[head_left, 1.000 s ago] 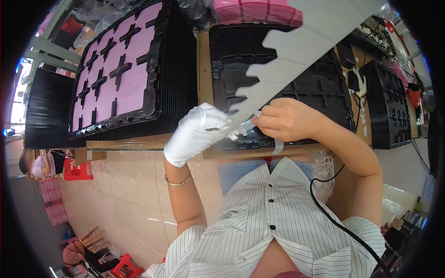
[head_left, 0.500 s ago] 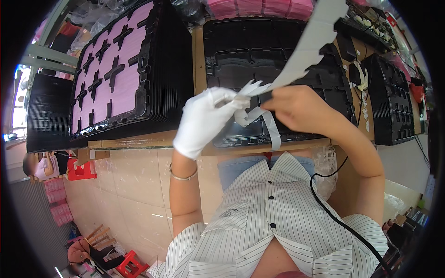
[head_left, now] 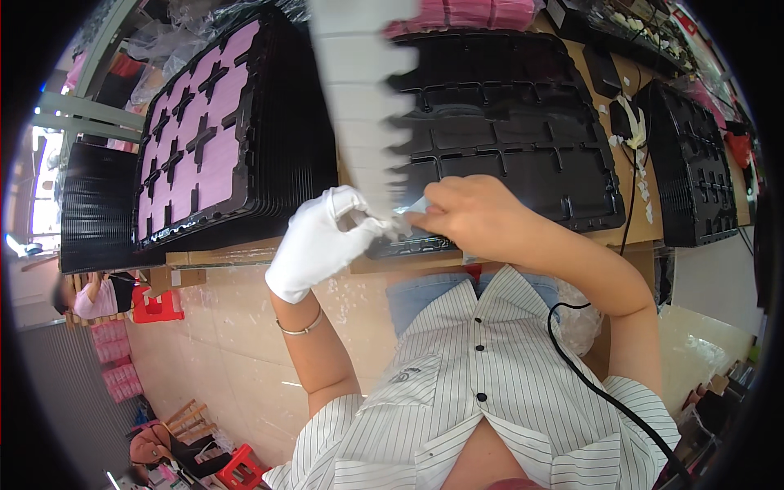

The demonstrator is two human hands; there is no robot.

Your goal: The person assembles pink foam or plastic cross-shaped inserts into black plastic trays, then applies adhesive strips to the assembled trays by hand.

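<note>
A long pale strip with a toothed right edge (head_left: 359, 90) rises from my hands toward the top of the view. My left hand (head_left: 322, 237), in a white glove, pinches the strip's lower end. My bare right hand (head_left: 469, 214) closes on the same lower end from the right, beside a small clear film piece (head_left: 408, 211). Both hands hover over the near edge of an empty black moulded tray (head_left: 523, 155) on the wooden workbench (head_left: 245, 255).
A stack of black trays (head_left: 204, 139) filled with pink pads stands at left, with more black trays (head_left: 90, 212) further left. Another black tray stack (head_left: 698, 163) stands at right. A black cable (head_left: 604, 392) runs down over my striped shirt. Pink packs (head_left: 482, 15) lie at the back.
The strip has swung from leaning right to standing almost upright. Both hands stayed joined at its lower end and shifted slightly toward the tray's near edge.
</note>
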